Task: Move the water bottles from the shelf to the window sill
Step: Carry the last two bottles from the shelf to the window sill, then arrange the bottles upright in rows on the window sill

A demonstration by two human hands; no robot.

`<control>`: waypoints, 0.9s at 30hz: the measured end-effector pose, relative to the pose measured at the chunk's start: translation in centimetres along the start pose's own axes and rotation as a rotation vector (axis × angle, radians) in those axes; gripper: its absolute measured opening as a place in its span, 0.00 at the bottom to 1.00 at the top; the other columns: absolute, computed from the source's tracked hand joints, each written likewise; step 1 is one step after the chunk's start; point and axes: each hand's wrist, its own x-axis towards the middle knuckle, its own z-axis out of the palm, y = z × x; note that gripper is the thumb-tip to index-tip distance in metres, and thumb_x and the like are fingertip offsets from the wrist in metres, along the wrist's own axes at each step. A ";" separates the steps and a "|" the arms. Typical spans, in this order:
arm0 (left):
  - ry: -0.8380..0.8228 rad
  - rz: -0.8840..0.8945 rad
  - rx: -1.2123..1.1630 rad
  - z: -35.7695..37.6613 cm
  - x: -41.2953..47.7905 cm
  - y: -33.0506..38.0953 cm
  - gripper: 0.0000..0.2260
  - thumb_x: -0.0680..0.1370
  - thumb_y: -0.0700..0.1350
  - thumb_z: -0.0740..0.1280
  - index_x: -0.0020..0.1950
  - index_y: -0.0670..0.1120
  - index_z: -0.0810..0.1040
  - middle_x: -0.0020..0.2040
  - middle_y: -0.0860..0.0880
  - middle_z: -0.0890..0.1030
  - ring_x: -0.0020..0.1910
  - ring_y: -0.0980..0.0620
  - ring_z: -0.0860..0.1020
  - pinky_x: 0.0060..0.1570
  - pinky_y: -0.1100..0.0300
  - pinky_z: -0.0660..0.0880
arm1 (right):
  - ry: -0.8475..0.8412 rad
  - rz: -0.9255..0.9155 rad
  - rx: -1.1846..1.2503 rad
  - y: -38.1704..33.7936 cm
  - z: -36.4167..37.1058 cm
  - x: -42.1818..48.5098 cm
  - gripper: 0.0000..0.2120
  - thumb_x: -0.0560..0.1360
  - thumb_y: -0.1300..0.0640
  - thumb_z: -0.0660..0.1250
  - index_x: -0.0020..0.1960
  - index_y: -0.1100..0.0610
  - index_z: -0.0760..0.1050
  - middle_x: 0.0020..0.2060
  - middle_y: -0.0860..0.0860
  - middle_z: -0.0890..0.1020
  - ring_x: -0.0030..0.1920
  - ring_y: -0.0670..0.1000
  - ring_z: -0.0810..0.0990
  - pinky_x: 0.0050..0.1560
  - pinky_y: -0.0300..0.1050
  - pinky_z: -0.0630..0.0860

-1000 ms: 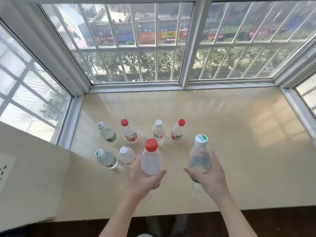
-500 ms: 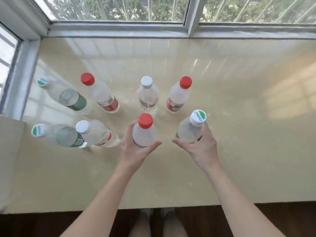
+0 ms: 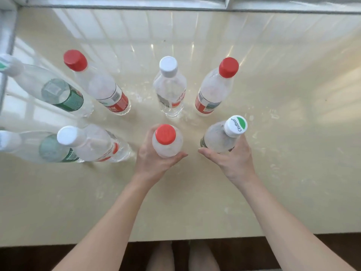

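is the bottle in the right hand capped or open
Capped: a white cap with a green patch sits on the bottle gripped by the right hand.

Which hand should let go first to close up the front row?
Left, probably. The left hand holds the red-capped bottle next to the white-capped bottle; the right hand's green-and-white-capped bottle sits at the row's open end.

The window sill [image 3: 273,182] is a glossy, smooth cream stone-like slab mirroring the window bars, with faint pale scuffs near the bottles. On that sill, the water bottles [image 3: 170,90] are clear, faintly frosted plastic with shiny printed label wraps and smooth matt plastic caps [image 3: 228,67]
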 end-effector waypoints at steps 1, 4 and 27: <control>-0.014 -0.020 0.007 0.0 0.0 -0.6 0.33 0.60 0.53 0.83 0.61 0.50 0.74 0.53 0.57 0.81 0.54 0.58 0.79 0.56 0.61 0.75 | 0.000 0.002 -0.008 0.3 0.0 0.0 0.35 0.59 0.50 0.85 0.61 0.52 0.72 0.48 0.35 0.78 0.49 0.30 0.76 0.47 0.22 0.68; -0.029 -0.063 0.069 -0.1 -0.1 -2.2 0.31 0.60 0.51 0.83 0.59 0.51 0.76 0.52 0.56 0.81 0.53 0.57 0.79 0.56 0.54 0.76 | -0.022 0.022 -0.023 1.1 0.1 0.1 0.37 0.58 0.49 0.85 0.63 0.53 0.74 0.51 0.39 0.80 0.51 0.40 0.78 0.49 0.22 0.68; -0.058 -0.026 0.230 0.1 -0.2 -4.8 0.31 0.62 0.44 0.82 0.63 0.45 0.76 0.55 0.50 0.81 0.56 0.48 0.78 0.57 0.48 0.75 | -0.089 0.136 -0.073 4.3 1.0 0.5 0.27 0.60 0.57 0.84 0.56 0.56 0.79 0.51 0.53 0.83 0.54 0.54 0.81 0.56 0.54 0.79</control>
